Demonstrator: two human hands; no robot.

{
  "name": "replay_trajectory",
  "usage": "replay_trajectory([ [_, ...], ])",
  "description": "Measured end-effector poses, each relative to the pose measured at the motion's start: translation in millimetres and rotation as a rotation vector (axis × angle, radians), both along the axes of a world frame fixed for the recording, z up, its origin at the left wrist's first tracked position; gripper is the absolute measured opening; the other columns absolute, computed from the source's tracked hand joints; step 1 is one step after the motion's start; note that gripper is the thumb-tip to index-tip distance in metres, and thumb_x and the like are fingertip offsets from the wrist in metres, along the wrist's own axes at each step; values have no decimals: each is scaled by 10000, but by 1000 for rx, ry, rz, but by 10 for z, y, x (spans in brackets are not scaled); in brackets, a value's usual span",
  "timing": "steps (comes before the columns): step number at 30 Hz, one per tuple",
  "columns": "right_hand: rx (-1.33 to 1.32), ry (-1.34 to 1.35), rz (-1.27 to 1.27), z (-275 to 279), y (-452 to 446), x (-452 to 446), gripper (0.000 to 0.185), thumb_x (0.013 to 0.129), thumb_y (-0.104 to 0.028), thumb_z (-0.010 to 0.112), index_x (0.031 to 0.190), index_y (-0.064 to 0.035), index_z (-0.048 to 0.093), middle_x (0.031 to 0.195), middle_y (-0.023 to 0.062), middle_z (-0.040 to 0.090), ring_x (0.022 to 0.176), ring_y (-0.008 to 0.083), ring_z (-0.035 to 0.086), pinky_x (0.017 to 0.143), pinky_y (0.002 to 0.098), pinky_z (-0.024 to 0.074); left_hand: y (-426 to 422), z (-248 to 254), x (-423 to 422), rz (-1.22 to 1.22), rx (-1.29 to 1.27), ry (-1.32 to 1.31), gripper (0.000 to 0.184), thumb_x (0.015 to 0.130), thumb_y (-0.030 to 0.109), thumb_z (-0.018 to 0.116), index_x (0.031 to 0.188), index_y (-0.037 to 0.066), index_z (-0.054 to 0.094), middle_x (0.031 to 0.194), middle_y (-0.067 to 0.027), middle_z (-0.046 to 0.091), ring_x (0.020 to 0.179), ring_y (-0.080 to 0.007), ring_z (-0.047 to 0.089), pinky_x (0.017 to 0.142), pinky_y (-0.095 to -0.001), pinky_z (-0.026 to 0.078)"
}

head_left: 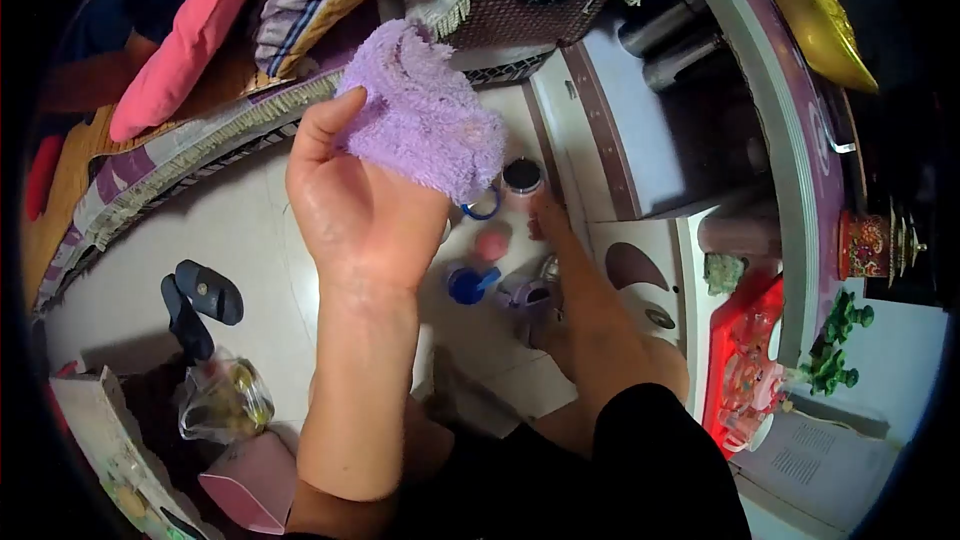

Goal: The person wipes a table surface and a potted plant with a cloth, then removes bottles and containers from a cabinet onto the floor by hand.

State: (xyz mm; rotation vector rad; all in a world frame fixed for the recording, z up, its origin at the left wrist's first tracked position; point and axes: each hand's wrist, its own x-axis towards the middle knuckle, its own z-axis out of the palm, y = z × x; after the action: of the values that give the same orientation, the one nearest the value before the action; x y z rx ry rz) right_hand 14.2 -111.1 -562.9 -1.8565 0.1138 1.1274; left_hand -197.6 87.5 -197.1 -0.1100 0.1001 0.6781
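My left hand (350, 200) is raised in front of me, closed on a fluffy purple cloth (425, 120); the thumb presses its near edge and the cloth hides the other fingers. Lower down, my right hand (548, 218) grips the side of a jar (522, 177) with a round dark top. Its fingers are only partly visible. Close to the jar on the floor are a blue ring (485, 208), a round pink object (490, 246), a blue lid-like piece (466, 285) and a purple container (522, 292).
Dark slippers (212, 295) and a clear plastic bag (228, 402) of round produce lie on the tiled floor (265, 230) to the left. A fringed bed edge (200, 135) runs along the upper left. At right, a red tray (745, 370) holds glassware on a shelf.
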Motion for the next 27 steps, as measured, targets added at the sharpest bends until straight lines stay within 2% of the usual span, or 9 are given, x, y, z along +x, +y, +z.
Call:
replay_trajectory([
  [2,-53,-17,48,-168,-160,-52,370,853,-427,511,711,-86,504,573,58,502,421,166,488,391,333,447,2,-30,-4,-1,-7,-35,367,773,85,487,1118,-34,524,1151,-166,562,1100,-287,500,1033,-445,286],
  [4,-31,-61,130,-278,-309,-99,365,842,-414,525,706,-76,509,605,67,523,493,188,538,445,346,477,-9,-43,5,5,-5,9,374,773,89,486,1124,-34,522,1157,-169,558,1107,-291,495,1037,-446,281],
  [7,-17,-100,200,-488,-452,-53,343,825,-404,536,726,-75,524,636,72,537,548,202,549,483,365,481,-36,-63,40,10,-5,58,383,774,95,485,1132,-36,520,1165,-174,553,1115,-298,487,1042,-451,274],
  [11,61,34,279,-841,-658,67,320,802,-390,551,752,-74,543,677,79,555,621,221,564,533,391,485,-89,-59,139,2,38,172,385,761,101,487,1115,-42,536,1116,-154,583,1063,-286,526,984,-426,349],
  [18,229,493,267,-1562,-977,189,296,761,-365,577,797,-72,577,750,91,588,748,255,591,621,436,493,-203,-97,289,-38,42,154,385,762,98,481,1115,-45,533,1115,-158,581,1050,-281,533,974,-419,359],
  [20,286,351,369,-1532,-1028,136,319,750,-330,581,884,-41,565,855,156,589,816,310,599,662,462,495,-223,-104,339,-50,36,147,380,763,97,481,1112,-45,534,1111,-157,583,1048,-280,534,971,-418,362],
  [27,128,149,510,-1304,-1084,-38,328,757,-306,574,917,-19,558,890,205,591,817,338,608,673,452,501,-211,-97,460,-60,27,157,362,762,95,482,1092,-40,546,1103,-151,591,1035,-282,542,951,-423,377],
])
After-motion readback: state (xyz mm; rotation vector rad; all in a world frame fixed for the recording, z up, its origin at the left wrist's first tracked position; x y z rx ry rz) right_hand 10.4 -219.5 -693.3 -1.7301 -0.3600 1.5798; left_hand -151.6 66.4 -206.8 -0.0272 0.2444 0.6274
